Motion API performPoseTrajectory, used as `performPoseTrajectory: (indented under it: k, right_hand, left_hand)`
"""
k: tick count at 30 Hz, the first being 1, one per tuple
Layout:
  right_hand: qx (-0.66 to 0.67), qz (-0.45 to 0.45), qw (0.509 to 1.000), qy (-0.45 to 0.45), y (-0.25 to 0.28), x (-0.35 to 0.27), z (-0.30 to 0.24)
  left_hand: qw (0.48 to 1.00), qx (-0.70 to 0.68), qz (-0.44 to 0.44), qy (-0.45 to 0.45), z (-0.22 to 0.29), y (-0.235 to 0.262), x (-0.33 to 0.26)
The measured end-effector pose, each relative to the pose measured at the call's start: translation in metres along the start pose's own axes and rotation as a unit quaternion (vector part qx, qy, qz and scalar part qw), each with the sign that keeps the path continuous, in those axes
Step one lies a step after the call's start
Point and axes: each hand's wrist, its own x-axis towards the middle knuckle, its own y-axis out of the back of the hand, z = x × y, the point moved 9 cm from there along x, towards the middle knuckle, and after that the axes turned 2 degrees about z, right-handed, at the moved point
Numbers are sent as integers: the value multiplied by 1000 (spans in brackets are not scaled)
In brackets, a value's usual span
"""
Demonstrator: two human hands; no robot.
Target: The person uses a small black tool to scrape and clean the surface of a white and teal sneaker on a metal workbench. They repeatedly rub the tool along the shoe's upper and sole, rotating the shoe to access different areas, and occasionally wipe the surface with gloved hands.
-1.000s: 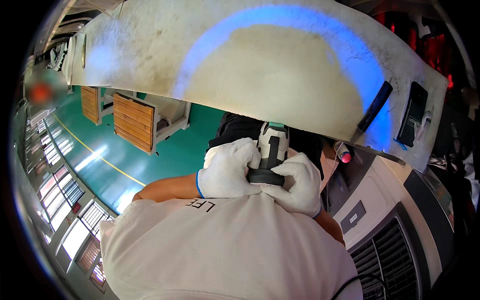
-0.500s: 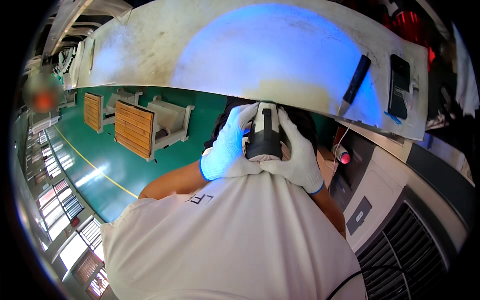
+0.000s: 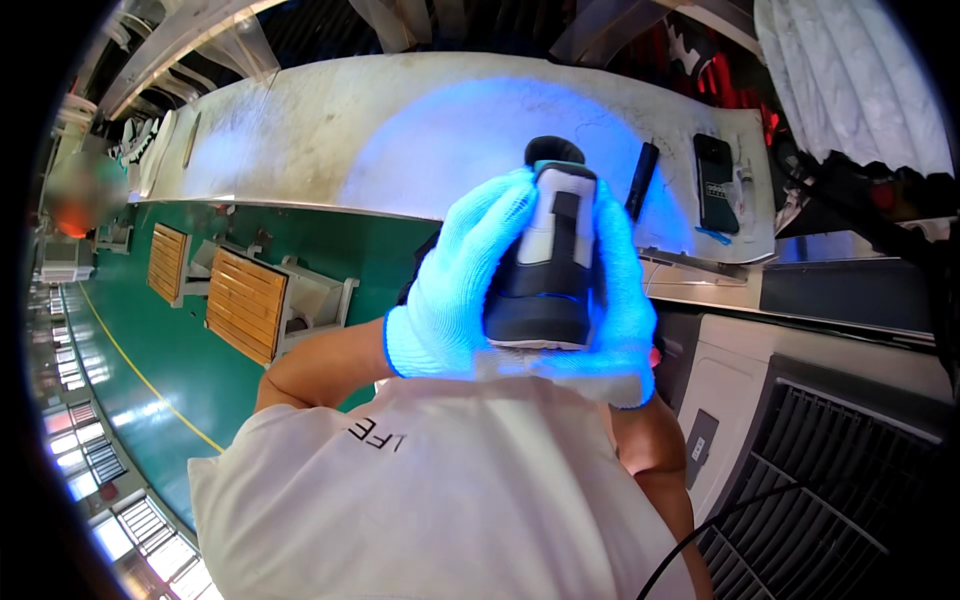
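A dark shoe [image 3: 545, 285] with white panels and a pale sole edge is held up in front of my chest, its rounded toe toward me and its dark opening at the far end. My left hand [image 3: 460, 270], in a white knit glove with a blue cuff, grips its left side. My right hand [image 3: 620, 290], gloved the same way, is wrapped round the right side, with some fingers hidden by the shoe. Blue light falls on both gloves.
Ahead runs a pale, worn bench [image 3: 300, 150] with a round patch of blue light. On its right lie a black-handled tool [image 3: 643, 180] and a black phone-like device [image 3: 715, 185]. Wood-slatted carts [image 3: 245, 305] stand left on the green floor. A grey-white cabinet with a dark grille [image 3: 810, 470] is at the right.
Both hands have raised the shoe up from near my lap to bench height and into the blue light. The view has shifted, showing more beyond the bench.
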Motion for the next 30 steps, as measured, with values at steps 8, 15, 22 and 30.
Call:
performPoseTrajectory:
  k: [8,15,22,30]
  right_hand:
    - [-443,-137,837,289,-25,3,-41]
    - [-211,-94,967,107,-13,9,-4]
    - [-284,-96,927,225,-17,-9,-2]
    - [-322,-100,928,159,-7,-16,0]
  left_hand:
    - [994,1,55,-96,-20,7,6]
    - [998,-35,59,-1,-17,13,-2]
    - [988,-84,128,31,-24,10,-28]
    - [986,-120,112,-20,-20,7,-31]
